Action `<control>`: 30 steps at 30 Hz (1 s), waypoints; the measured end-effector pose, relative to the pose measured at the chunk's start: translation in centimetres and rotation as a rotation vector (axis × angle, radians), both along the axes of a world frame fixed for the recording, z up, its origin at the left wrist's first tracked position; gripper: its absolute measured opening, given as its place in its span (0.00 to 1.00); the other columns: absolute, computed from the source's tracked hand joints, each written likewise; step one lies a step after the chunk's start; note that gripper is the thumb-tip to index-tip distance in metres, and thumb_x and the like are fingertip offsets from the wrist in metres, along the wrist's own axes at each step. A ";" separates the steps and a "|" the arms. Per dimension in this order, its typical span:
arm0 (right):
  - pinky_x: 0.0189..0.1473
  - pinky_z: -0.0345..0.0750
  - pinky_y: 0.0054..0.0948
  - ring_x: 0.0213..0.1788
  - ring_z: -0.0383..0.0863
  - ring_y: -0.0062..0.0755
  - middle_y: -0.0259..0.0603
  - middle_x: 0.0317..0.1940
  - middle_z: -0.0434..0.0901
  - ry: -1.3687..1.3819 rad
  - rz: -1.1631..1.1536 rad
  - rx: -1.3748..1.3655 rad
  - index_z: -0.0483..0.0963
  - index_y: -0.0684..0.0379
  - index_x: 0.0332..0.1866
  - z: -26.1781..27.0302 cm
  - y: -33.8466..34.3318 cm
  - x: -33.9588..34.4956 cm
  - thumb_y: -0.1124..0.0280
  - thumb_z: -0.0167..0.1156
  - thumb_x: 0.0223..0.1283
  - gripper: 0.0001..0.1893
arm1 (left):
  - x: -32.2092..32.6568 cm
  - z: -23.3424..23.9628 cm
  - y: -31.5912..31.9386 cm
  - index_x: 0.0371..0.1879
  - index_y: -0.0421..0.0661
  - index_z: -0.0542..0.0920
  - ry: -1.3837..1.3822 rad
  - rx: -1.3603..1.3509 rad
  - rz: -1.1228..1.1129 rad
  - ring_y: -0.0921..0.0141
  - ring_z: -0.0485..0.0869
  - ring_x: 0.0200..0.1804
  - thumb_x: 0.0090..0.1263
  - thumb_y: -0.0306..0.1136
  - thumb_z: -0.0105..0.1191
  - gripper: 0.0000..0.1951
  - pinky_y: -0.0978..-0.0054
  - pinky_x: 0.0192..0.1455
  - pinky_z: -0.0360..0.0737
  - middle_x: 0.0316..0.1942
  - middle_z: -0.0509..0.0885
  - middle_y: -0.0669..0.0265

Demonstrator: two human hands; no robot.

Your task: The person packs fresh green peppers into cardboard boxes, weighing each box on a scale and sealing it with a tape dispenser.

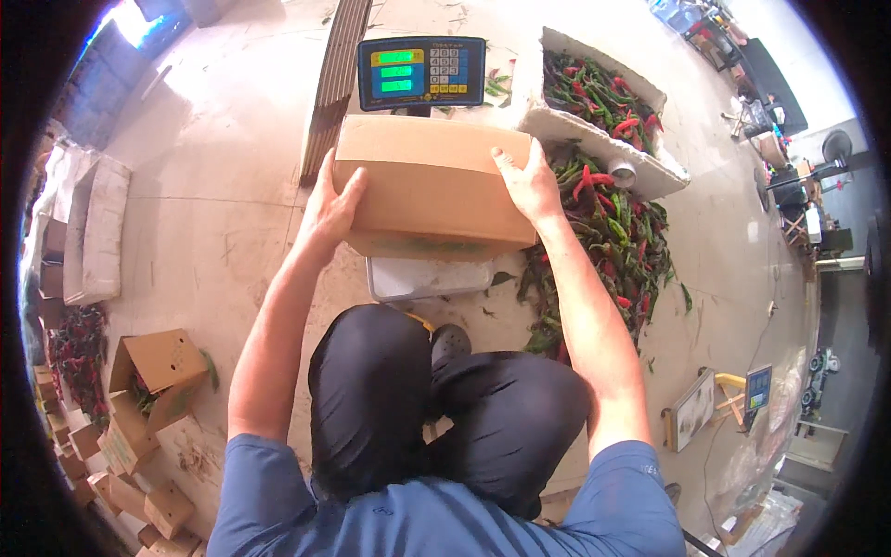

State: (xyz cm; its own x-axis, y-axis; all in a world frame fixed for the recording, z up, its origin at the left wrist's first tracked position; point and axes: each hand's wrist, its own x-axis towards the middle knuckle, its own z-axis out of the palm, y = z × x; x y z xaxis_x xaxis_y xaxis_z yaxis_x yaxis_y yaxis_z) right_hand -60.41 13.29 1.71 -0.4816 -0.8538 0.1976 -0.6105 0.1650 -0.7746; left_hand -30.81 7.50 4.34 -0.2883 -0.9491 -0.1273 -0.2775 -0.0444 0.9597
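Note:
Between my two hands is a closed cardboard box, held by its ends. My left hand grips the left end, thumb on the near face. At the opposite end my right hand has its thumb on top and its fingers around the corner. Under the box, the metal pan of a weighing scale shows its near part; whether the box rests on it or is held above, I cannot tell. Just beyond the box stands the scale's display, lit green, with a keypad.
Right of the box lies a heap of green and red chili peppers, below a tipped white foam box with more peppers. Flattened cardboard stands at the left. An open carton sits lower left; a second scale stands lower right.

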 end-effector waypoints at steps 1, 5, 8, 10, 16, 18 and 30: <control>0.56 0.77 0.34 0.53 0.82 0.41 0.54 0.50 0.82 -0.018 0.013 -0.044 0.69 0.69 0.62 -0.3 -0.1 -0.4 0.55 0.63 0.67 0.30 | -0.2 0.3 -1.2 0.75 0.40 0.57 -0.043 -0.001 -0.015 0.59 0.65 0.73 0.73 0.50 0.54 0.39 0.62 0.73 0.63 0.71 0.66 0.49; 0.56 0.76 0.30 0.52 0.81 0.31 0.45 0.50 0.83 -0.350 0.002 -0.045 0.72 0.66 0.61 -0.4 0.3 0.5 0.61 0.62 0.68 0.23 | 0.3 0.9 -3.6 0.76 0.40 0.55 -0.231 -0.065 -0.089 0.57 0.68 0.70 0.71 0.48 0.56 0.41 0.63 0.73 0.65 0.70 0.67 0.46; 0.58 0.75 0.29 0.53 0.80 0.31 0.44 0.52 0.82 -0.483 -0.004 -0.049 0.71 0.67 0.62 -0.4 -0.1 -0.6 0.64 0.61 0.68 0.23 | -0.6 1.0 -3.3 0.78 0.44 0.54 -0.089 0.030 -0.044 0.58 0.70 0.69 0.68 0.42 0.57 0.40 0.63 0.71 0.66 0.69 0.68 0.47; 0.61 0.73 0.29 0.55 0.80 0.34 0.47 0.55 0.82 -0.637 0.027 -0.017 0.70 0.70 0.64 0.8 0.1 -1.1 0.65 0.60 0.67 0.25 | -0.6 1.2 -3.6 0.78 0.46 0.54 0.019 0.126 -0.029 0.60 0.71 0.68 0.68 0.39 0.57 0.40 0.64 0.70 0.68 0.69 0.69 0.48; 0.63 0.72 0.33 0.59 0.80 0.43 0.57 0.56 0.80 -0.402 0.029 -0.071 0.68 0.73 0.65 -0.3 0.0 -2.2 0.63 0.57 0.69 0.27 | -0.6 0.3 -4.8 0.79 0.49 0.51 0.166 0.278 -0.071 0.64 0.72 0.67 0.69 0.35 0.59 0.42 0.69 0.68 0.69 0.69 0.70 0.53; 0.64 0.72 0.34 0.61 0.79 0.48 0.61 0.58 0.78 -0.284 0.041 -0.037 0.66 0.74 0.67 -0.3 0.0 -1.8 0.62 0.55 0.71 0.28 | -0.7 0.4 -4.1 0.79 0.50 0.51 0.131 0.229 -0.032 0.64 0.70 0.68 0.71 0.36 0.57 0.40 0.69 0.69 0.68 0.71 0.68 0.53; 0.67 0.67 0.31 0.62 0.73 0.30 0.42 0.61 0.76 -0.732 0.204 -0.047 0.66 0.66 0.68 -1.7 0.0 -2.3 0.57 0.53 0.75 0.26 | -0.4 -0.5 -3.9 0.79 0.50 0.54 0.315 0.297 -0.007 0.68 0.75 0.64 0.73 0.35 0.57 0.38 0.70 0.66 0.72 0.69 0.72 0.57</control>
